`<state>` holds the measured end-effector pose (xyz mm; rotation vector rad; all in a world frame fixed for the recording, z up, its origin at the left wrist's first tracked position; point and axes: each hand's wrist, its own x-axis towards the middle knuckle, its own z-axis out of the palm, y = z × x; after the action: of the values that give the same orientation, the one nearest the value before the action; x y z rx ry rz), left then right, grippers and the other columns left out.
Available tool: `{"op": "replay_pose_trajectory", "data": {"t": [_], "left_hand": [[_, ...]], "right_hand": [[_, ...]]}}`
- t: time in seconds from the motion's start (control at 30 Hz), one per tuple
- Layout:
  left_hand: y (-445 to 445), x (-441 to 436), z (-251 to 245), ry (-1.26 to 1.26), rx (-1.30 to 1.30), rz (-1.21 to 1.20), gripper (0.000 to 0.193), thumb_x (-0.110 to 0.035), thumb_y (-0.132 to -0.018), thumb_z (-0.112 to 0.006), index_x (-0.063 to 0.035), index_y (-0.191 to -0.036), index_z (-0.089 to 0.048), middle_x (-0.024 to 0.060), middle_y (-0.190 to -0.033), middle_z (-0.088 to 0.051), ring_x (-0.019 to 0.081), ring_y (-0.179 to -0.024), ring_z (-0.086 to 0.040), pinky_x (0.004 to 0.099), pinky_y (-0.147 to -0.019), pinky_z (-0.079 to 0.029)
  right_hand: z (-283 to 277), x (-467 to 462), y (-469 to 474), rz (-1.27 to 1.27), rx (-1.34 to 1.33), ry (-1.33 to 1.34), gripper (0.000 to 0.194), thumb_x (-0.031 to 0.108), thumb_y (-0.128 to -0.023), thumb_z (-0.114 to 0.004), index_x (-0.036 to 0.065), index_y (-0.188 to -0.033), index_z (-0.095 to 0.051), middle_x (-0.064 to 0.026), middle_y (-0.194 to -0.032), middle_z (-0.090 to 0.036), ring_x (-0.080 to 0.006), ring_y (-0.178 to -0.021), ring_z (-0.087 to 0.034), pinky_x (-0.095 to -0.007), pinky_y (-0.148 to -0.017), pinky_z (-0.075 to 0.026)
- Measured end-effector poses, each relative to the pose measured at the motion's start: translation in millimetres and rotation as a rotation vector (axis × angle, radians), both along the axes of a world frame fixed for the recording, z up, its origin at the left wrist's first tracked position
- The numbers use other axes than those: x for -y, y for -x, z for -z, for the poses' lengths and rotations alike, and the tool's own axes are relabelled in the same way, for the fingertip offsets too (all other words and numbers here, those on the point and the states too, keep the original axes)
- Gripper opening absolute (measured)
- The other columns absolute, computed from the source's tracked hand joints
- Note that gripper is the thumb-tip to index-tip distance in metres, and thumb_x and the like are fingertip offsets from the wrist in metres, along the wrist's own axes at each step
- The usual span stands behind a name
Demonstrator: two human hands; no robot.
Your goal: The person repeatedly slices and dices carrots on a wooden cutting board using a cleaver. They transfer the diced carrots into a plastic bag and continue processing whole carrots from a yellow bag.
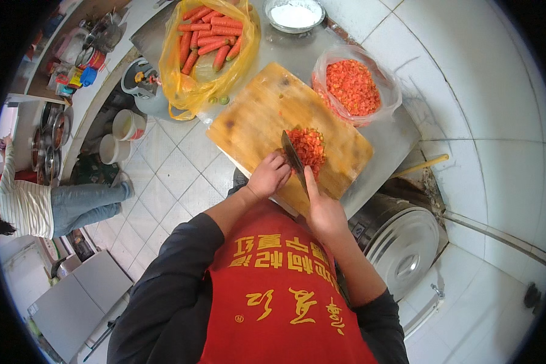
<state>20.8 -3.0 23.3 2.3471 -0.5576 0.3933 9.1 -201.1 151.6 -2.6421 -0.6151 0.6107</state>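
My right hand [325,209] grips a kitchen knife [293,154], its index finger laid along the blade. The blade stands on edge on a wooden cutting board [250,113]. Against the blade's right side lies a heap of finely chopped carrot [310,144]. Curled on the board just left of the blade is my left hand [269,175]; whatever lies under its fingertips is hidden. Beyond the board's right corner, a clear plastic bag [393,93] stands open, full of chopped carrot [352,86]. A yellow plastic bag [250,50] at the far left holds several whole carrots [209,41].
A bowl of white powder [295,16] stands at the metal table's [277,48] back. Left of the table are a gas cylinder [148,91] and white buckets [129,125]. A large lidded pot [402,255] sits low on the right. Another person [73,204] stands at far left.
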Motion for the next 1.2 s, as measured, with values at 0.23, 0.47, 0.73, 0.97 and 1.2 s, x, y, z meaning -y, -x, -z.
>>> {"op": "replay_pose_trajectory", "data": {"t": [0.23, 0.47, 0.73, 0.97, 1.2], "left_hand": [[0, -1, 2, 0.064, -0.014, 0.003, 0.013, -0.008, -0.083, -0.071, -0.0046, -0.093, -0.063, 0.016, -0.104, -0.057, 0.0374, -0.104, -0.057, 0.0438, -0.09, -0.05], [-1, -6, -1, 0.021, -0.009, 0.012, 0.013, -0.007, -0.082, -0.069, -0.005, -0.093, -0.063, 0.0155, -0.107, -0.057, 0.0373, -0.107, -0.055, 0.0441, -0.093, -0.049], [2, -5, 4, 0.043, -0.035, 0.006, 0.014, -0.006, -0.082, -0.07, -0.0052, -0.093, -0.063, 0.0154, -0.105, -0.056, 0.0387, -0.11, -0.055, 0.0444, -0.095, -0.049], [5, -6, -3, 0.07, -0.048, 0.004, 0.015, -0.008, -0.082, -0.07, -0.0057, -0.094, -0.063, 0.0144, -0.103, -0.056, 0.0362, -0.102, -0.056, 0.0439, -0.088, -0.05], [-1, -9, -3, -0.024, -0.017, 0.01, 0.016, -0.008, -0.078, -0.071, -0.0064, -0.09, -0.062, 0.0128, -0.101, -0.057, 0.0341, -0.098, -0.055, 0.0419, -0.085, -0.049]], "right_hand": [[42, -1, 15, -0.003, 0.192, -0.069, 0.097, -0.004, -0.073, -0.062, 0.007, -0.16, -0.021, -0.0226, -0.082, -0.065, -0.0399, -0.071, -0.065, -0.0465, -0.065, -0.054], [-1, -1, 6, 0.007, 0.073, -0.056, 0.093, 0.0, -0.078, -0.059, 0.013, -0.162, -0.02, -0.0215, -0.088, -0.068, -0.0359, -0.065, -0.067, -0.0474, -0.057, -0.053], [5, -7, 1, -0.006, 0.027, 0.003, 0.099, -0.004, -0.073, -0.06, 0.008, -0.161, -0.015, -0.0239, -0.083, -0.067, -0.0431, -0.068, -0.065, -0.0504, -0.06, -0.051], [41, -7, 12, -0.012, 0.155, -0.042, 0.094, -0.004, -0.074, -0.058, 0.002, -0.16, -0.02, -0.0218, -0.074, -0.063, -0.0394, -0.059, -0.062, -0.0455, -0.056, -0.051], [3, -7, 5, -0.003, 0.006, -0.009, 0.097, -0.005, -0.074, -0.058, 0.008, -0.161, -0.016, -0.0255, -0.084, -0.067, -0.0426, -0.065, -0.064, -0.0509, -0.061, -0.051]]}}
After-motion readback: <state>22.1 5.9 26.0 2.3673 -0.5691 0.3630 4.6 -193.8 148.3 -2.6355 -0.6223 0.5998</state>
